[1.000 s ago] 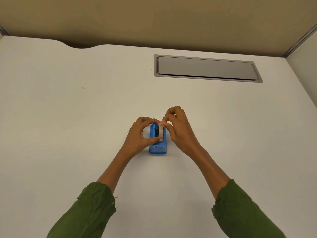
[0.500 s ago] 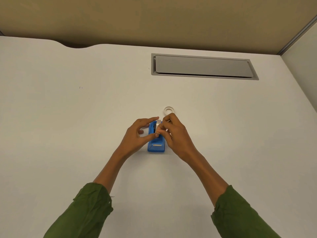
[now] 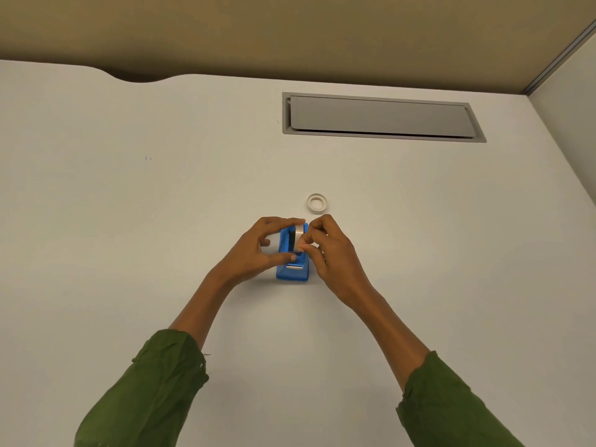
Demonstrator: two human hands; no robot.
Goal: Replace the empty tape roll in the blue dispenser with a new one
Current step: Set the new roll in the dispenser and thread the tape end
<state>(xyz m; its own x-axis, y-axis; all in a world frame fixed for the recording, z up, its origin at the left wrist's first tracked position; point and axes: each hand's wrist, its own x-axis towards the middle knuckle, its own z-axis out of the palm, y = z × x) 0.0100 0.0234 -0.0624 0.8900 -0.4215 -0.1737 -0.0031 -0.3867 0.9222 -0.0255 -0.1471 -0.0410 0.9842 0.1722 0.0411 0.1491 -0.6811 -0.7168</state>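
Note:
The blue tape dispenser (image 3: 293, 273) stands on the white desk (image 3: 129, 237) in the middle, its cutter end toward me. My left hand (image 3: 258, 250) grips its left side, thumb and forefinger around the body. A pale tape roll (image 3: 299, 232) sits in the top of the dispenser, and my right hand (image 3: 329, 253) pinches it from the right with its fingertips. A small white ring, the bare roll core (image 3: 317, 201), lies flat on the desk just behind the dispenser, apart from both hands.
A grey hinged cable-port cover (image 3: 380, 117) is set into the desk at the back right. A tan partition wall (image 3: 290, 33) runs along the desk's far edge, with a side panel (image 3: 574, 124) at the right.
My right hand has come down and toward me onto the dispenser's top, uncovering the white ring behind it. The left hand keeps its hold on the dispenser.

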